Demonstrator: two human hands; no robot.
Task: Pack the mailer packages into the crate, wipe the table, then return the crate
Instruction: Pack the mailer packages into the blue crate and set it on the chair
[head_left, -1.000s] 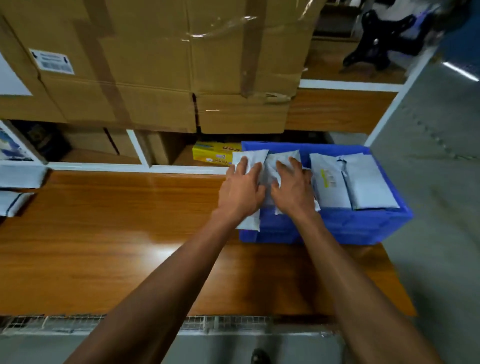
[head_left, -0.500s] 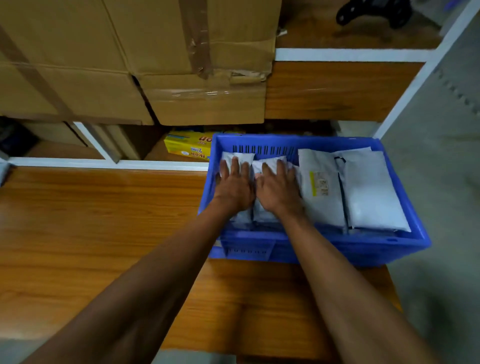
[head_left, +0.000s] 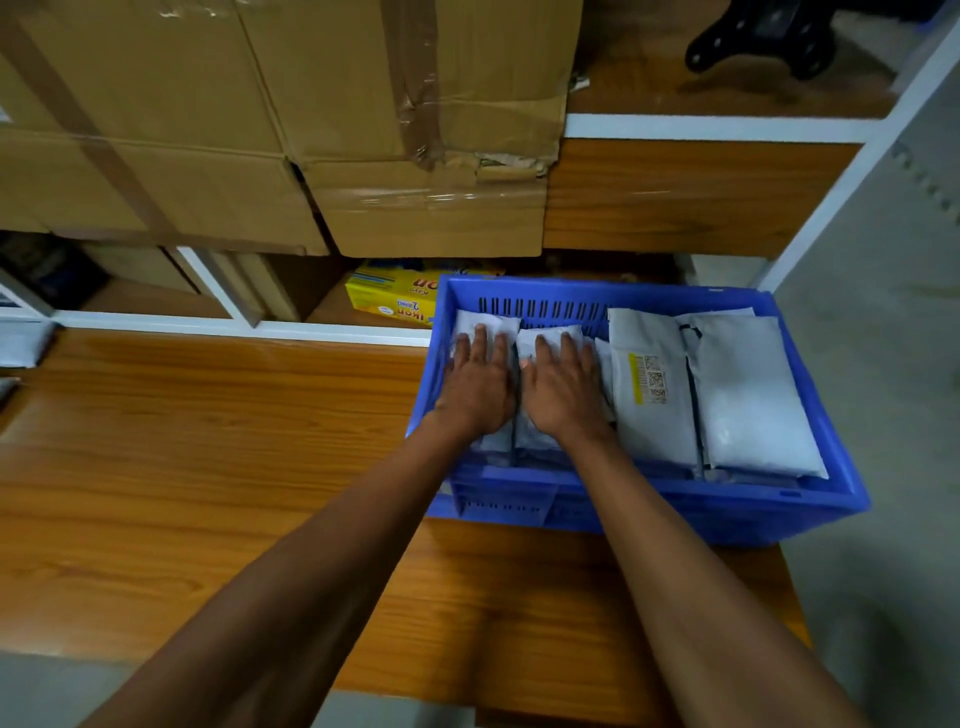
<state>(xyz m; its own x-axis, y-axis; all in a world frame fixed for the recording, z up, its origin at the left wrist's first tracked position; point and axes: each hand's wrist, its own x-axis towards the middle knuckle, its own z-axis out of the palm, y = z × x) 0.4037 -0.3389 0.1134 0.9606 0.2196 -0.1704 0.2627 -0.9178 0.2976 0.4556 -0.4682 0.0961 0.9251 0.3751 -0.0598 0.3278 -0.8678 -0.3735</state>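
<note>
Orange-brown wooden table (head_left: 182, 467) at left, bare across its near stretch. Behind it, taped cardboard cartons (head_left: 260, 130) stacked on shelving, a yellow printed box (head_left: 395, 296) tucked beneath.

At the table's right end, a blue plastic crate (head_left: 675, 506) with slotted walls. Inside its left part, two small grey mailer packages side by side: left mailer (head_left: 488, 325) under the left hand (head_left: 475, 384), middle mailer (head_left: 550, 335) under the right hand (head_left: 563, 397). Fingers of both hands straight and spread, palms flat, pressing down, curled round nothing.

Further right in the crate, a labelled mailer (head_left: 649, 395) with yellow strip and barcode, then a larger plain mailer (head_left: 748, 395), lying flat, edges touching.

Likely light, soft poly bags, puffy and yielding under the palms; film probably slick. Best taken by an edge or pinched across the short side, or pushed flat as here.

Packing seemingly close to done, unless the pale bundles at the table's far left edge (head_left: 21, 348) are further mailers; too cropped to tell. Wiping and returning the crate yet to come.
</note>
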